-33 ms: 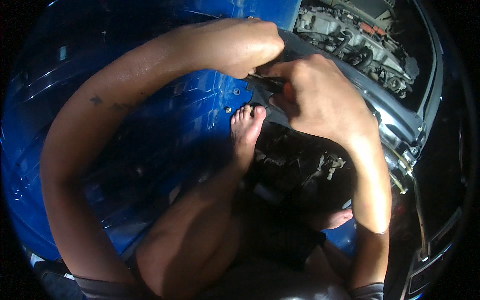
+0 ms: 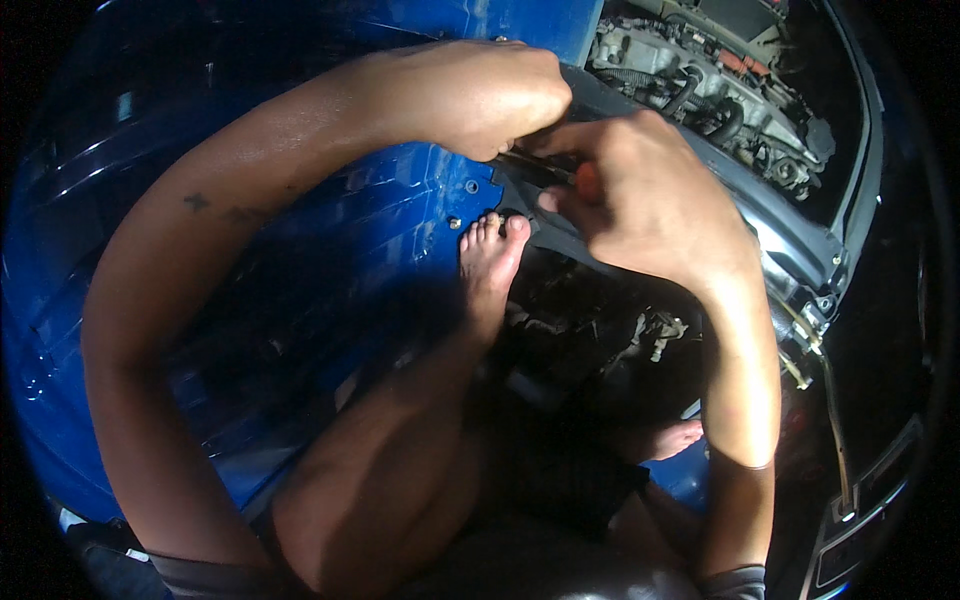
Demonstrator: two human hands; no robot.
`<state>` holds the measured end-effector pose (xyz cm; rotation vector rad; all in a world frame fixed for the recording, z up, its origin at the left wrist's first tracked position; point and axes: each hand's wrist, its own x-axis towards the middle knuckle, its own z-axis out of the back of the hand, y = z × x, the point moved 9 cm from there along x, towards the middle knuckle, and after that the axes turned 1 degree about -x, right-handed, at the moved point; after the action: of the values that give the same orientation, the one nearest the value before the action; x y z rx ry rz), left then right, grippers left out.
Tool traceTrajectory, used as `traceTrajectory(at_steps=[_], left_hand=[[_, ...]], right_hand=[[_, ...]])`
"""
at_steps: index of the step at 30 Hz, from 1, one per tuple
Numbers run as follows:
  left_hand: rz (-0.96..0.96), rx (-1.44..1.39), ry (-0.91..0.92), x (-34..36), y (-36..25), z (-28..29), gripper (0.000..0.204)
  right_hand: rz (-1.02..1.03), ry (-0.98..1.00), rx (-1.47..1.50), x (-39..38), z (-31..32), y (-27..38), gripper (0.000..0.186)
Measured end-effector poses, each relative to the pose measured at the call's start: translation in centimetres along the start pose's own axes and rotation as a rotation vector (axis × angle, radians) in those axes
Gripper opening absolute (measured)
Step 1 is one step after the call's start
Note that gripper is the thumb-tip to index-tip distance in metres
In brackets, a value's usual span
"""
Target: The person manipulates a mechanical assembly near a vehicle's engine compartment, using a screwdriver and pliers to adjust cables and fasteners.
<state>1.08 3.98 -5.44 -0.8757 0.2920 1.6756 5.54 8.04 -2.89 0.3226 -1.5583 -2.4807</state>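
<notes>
Rod clasped in my right hand, likely being worked; whether my curled left hand, just beside, grips it, I can't tell; next likely needs steadiness.

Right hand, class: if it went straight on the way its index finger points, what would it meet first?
Most likely the left hand, just ahead of the right hand toward the picture's left, though depth between them is hard to judge.

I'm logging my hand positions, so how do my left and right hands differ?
Your left hand is curled like a fist; your right hand is less closed, thumb and forefinger apart. The left hand is higher and farther left in view than the right hand. Both are bare.
</notes>
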Motion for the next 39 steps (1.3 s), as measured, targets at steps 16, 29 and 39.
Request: traceTrajectory(at_steps=[16,29,39], left_hand=[[-0.118,-0.198,0.155,0.6,0.1,1.0,0.009],[-0.402,-0.24,0.121,1.0,0.4,0.0,0.007],[-0.508,-0.353,0.249,2.8,0.8,-1.7,0.005]], right_hand=[[0.402,-0.652,1.386,-8.9,12.2,-1.0,0.033],[-0.1,-0.795,1.329,-14.0,2.4,-1.4,0.042],[0.186,-0.378,0.703,-2.0,-2.9,11.1,0.023]])
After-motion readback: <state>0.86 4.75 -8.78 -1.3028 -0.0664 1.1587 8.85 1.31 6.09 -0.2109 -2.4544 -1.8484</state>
